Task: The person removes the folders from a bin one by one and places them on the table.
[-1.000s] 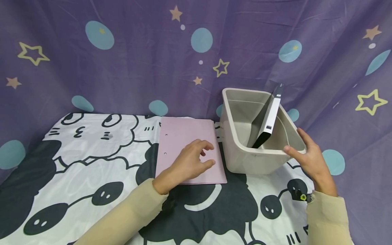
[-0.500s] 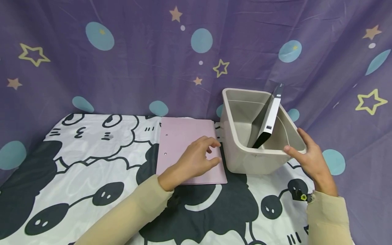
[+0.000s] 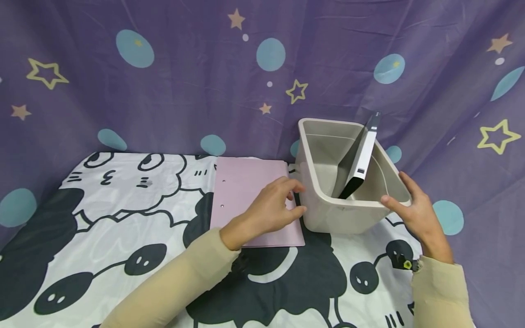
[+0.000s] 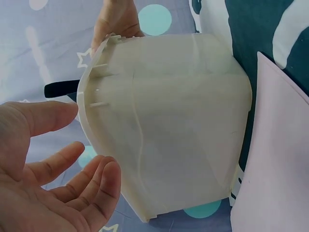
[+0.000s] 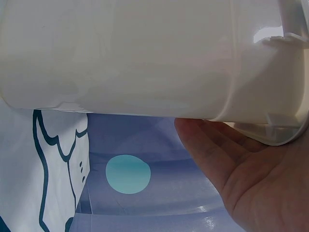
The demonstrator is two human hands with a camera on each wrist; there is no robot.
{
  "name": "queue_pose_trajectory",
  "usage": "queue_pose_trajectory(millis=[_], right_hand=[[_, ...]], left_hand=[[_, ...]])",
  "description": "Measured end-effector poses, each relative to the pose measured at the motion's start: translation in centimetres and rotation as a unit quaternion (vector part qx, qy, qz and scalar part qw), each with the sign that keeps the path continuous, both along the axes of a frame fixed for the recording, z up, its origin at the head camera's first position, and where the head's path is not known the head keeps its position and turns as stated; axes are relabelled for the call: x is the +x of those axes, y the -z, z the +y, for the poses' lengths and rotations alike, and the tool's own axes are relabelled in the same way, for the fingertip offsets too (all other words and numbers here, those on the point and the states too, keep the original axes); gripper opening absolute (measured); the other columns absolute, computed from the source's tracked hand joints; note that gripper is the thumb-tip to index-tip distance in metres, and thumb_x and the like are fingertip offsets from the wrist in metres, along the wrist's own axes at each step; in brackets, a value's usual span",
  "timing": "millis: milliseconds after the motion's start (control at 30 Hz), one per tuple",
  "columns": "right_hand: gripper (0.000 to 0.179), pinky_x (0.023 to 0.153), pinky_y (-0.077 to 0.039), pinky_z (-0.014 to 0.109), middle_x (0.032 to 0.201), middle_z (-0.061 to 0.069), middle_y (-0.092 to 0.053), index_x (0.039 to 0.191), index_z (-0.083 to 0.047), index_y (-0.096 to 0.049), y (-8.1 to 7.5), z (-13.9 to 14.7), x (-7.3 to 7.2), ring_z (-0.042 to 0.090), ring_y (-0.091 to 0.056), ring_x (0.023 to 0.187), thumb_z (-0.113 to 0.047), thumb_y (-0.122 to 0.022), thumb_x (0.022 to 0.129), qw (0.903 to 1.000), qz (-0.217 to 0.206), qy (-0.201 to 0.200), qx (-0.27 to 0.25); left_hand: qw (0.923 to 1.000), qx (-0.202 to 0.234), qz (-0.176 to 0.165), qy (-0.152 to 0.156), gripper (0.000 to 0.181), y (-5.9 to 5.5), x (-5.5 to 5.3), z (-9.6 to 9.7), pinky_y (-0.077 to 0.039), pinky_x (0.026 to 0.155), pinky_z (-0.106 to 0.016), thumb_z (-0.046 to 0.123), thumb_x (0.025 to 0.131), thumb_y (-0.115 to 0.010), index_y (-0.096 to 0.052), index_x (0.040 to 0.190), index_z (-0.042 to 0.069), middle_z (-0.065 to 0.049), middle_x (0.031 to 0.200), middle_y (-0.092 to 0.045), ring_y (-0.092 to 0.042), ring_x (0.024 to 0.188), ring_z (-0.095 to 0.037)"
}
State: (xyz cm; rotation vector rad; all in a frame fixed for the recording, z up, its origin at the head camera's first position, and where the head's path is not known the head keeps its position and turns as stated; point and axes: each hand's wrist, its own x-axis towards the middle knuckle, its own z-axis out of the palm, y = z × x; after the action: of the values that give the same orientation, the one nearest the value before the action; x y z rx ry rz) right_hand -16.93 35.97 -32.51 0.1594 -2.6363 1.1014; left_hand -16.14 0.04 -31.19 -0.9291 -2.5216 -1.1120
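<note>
A beige plastic bin (image 3: pixel 340 216) stands on the patterned cloth, its mouth tipped toward me. My right hand (image 3: pixel 416 218) grips its front right corner, thumb at the rim and fingers against the outer side; the right wrist view shows those fingers (image 5: pixel 207 140) under the rim. Inside the bin leans a slim black and white item like a binder (image 3: pixel 362 155), its top above the rim. Fingers loosely bent and holding nothing, my left hand (image 3: pixel 266 209) hovers over a pink folder (image 3: pixel 250 175) with two rivets. Its fingertips are close to the bin's left wall (image 4: pixel 169 130); contact is unclear.
A white and black cartoon-print cloth (image 3: pixel 135 228) covers the surface under the bin and folder. Right behind them hangs a purple curtain (image 3: pixel 184 82) with stars and blue dots, which also runs along the right side.
My left hand has moved to the right across the pink folder, toward the bin's left wall. The right hand, the bin and the item inside it have stayed in place.
</note>
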Motion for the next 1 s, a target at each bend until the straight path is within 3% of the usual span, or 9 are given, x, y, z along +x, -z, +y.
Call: queue_pose_trajectory(millis=[133, 500, 1000], right_hand=[[0.084, 0.077, -0.035, 0.013, 0.142, 0.026, -0.039, 0.153, -0.012, -0.019, 0.0, 0.0, 0.0, 0.02, -0.045, 0.11, -0.028, -0.068, 0.087, 1.0, 0.001, 0.0, 0.002], [0.084, 0.076, -0.035, 0.014, 0.143, 0.026, -0.039, 0.153, -0.013, -0.018, -0.1, 0.1, 0.1, 0.035, -0.044, 0.112, -0.028, -0.067, 0.088, 1.0, 0.0, 0.001, 0.004], [0.084, 0.076, -0.036, 0.013, 0.143, 0.026, -0.038, 0.153, -0.011, -0.018, -0.1, -0.1, 0.0, 0.034, -0.044, 0.112, -0.028, -0.068, 0.088, 1.0, -0.001, -0.001, 0.001]], left_hand=[[0.9999, -0.001, 0.003, 0.01, 0.033, -0.3, -0.1, 0.2, -0.047, 0.076, -0.029, 0.019, 0.081, -0.073, -0.064, 0.111, 0.009, -0.002, 0.105, -0.061, -0.061, 0.088, -0.018], [0.9996, 0.008, 0.02, 0.019, 0.034, -1.5, -0.7, 0.8, -0.048, 0.078, -0.028, 0.019, 0.081, -0.075, -0.064, 0.111, 0.008, -0.004, 0.106, -0.062, -0.061, 0.089, -0.017], [0.9989, -0.007, 0.035, 0.031, 0.035, -3.4, -0.7, 2.2, -0.045, 0.08, -0.027, 0.023, 0.083, -0.073, -0.063, 0.115, 0.012, 0.0, 0.111, -0.061, -0.059, 0.091, -0.012]])
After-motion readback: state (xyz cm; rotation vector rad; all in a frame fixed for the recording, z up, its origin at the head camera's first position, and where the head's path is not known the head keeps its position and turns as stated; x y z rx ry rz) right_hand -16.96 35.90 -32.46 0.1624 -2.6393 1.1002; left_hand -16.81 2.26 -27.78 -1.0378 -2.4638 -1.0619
